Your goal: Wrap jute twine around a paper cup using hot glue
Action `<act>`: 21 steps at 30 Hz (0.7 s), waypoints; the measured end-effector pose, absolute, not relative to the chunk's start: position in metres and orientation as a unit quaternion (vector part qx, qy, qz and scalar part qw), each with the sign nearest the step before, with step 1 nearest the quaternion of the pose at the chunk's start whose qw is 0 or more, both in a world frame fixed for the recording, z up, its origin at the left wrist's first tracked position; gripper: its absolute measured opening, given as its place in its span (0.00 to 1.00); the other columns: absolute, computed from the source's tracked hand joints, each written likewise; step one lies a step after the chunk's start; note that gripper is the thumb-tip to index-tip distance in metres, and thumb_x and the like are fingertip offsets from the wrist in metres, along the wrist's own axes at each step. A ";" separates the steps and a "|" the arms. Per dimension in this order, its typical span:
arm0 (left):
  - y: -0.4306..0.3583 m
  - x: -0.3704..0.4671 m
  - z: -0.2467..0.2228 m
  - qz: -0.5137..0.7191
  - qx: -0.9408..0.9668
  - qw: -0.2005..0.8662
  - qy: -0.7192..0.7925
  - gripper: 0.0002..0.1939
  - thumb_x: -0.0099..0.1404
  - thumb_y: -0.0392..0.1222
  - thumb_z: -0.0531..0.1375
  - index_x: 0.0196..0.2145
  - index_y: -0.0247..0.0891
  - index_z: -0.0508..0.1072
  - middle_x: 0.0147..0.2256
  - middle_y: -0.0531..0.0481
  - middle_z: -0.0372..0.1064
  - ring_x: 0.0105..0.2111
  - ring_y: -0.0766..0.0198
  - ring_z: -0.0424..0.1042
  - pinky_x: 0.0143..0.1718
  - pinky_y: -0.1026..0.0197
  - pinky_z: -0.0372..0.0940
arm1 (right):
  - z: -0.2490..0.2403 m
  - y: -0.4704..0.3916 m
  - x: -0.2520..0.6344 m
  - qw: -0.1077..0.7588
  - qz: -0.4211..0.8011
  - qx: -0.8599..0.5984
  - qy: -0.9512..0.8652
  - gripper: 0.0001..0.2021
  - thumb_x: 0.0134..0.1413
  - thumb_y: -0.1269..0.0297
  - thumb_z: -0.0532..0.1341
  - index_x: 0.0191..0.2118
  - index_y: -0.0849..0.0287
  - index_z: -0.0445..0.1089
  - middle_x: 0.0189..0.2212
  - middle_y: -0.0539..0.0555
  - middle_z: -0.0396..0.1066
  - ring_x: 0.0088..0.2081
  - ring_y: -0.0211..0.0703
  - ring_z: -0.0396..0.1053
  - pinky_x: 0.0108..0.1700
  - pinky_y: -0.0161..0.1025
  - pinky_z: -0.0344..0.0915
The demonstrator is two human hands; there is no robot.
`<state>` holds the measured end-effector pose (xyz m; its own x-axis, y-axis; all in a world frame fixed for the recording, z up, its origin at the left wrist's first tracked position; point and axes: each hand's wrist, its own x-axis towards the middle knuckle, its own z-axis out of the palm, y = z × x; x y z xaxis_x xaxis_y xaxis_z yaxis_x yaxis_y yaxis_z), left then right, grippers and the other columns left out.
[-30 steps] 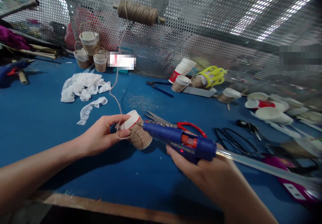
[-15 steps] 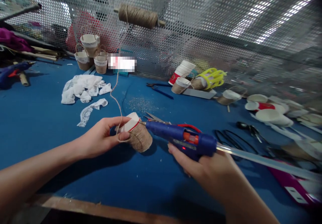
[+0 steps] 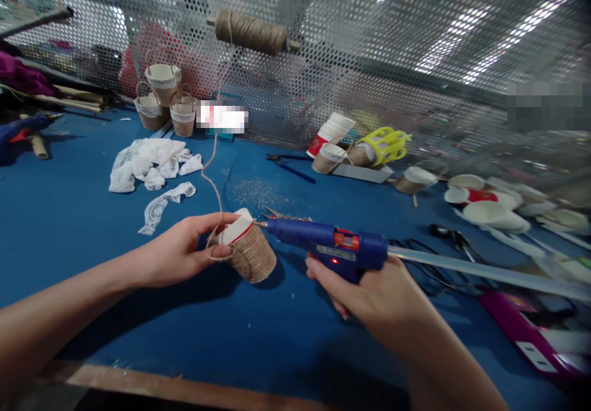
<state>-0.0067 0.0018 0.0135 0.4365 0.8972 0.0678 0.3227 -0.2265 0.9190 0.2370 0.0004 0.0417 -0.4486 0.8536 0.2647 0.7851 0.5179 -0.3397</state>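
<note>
Perforated metal screening (image 3: pixel 369 48) filled the background, rising behind a blue tabletop (image 3: pixel 286 331) edged with wood at the front. From the lower right, one forearm slanted up and inward; its right hand (image 3: pixel 376 294) was closed around the handle of a blue glue gun (image 3: pixel 323 239), one digit lying forward beneath the body and the others largely hidden. A clear glue stick (image 3: pixel 462 267) ran out from the gun's rear. From the lower left, the other forearm reached across, and the left hand (image 3: pixel 187 248) was turned sideways, thumb below index finger. Those two were parted only by the rim of a twine-wrapped cup (image 3: pixel 253 254), pinched at its white band; how the remaining fingers lay could not be told. That cup sat tilted between the hands, its mouth toward the left one. Twine (image 3: pixel 215 189) hung slack down to the left hand. Smallest, the nozzle tip met or nearly met the red line below the band.
</note>
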 end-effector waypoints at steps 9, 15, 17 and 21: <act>0.003 -0.008 0.015 0.302 0.724 0.451 0.426 0.20 0.62 0.40 0.53 0.52 0.34 0.62 0.50 0.41 0.65 0.47 0.56 0.65 0.50 0.54 0.58 | 0.058 -0.003 0.226 0.227 0.305 -0.572 -0.727 0.12 0.47 0.55 0.57 0.21 0.55 0.62 0.07 0.44 0.57 0.11 0.35 0.58 0.14 0.34 0.58; 0.002 -0.008 0.014 0.303 0.723 0.450 0.427 0.21 0.61 0.41 0.54 0.52 0.35 0.62 0.50 0.42 0.65 0.47 0.56 0.65 0.49 0.53 0.58 | 0.054 -0.002 0.229 0.215 0.273 -0.573 -0.742 0.13 0.50 0.56 0.55 0.19 0.55 0.62 0.07 0.44 0.58 0.11 0.35 0.60 0.14 0.32 0.60; 0.002 -0.008 0.014 0.305 0.719 0.452 0.431 0.21 0.61 0.40 0.54 0.52 0.36 0.62 0.51 0.41 0.65 0.47 0.55 0.65 0.50 0.52 0.58 | 0.050 -0.001 0.234 0.206 0.239 -0.546 -0.776 0.13 0.52 0.57 0.54 0.21 0.56 0.63 0.08 0.44 0.59 0.11 0.35 0.60 0.13 0.32 0.59; 0.002 -0.008 0.014 0.314 0.709 0.459 0.434 0.22 0.60 0.39 0.55 0.53 0.36 0.63 0.52 0.41 0.64 0.49 0.53 0.64 0.52 0.50 0.56 | 0.042 0.001 0.244 0.183 0.190 -0.480 -0.837 0.10 0.53 0.62 0.53 0.27 0.54 0.69 0.11 0.45 0.62 0.12 0.36 0.59 0.14 0.34 0.58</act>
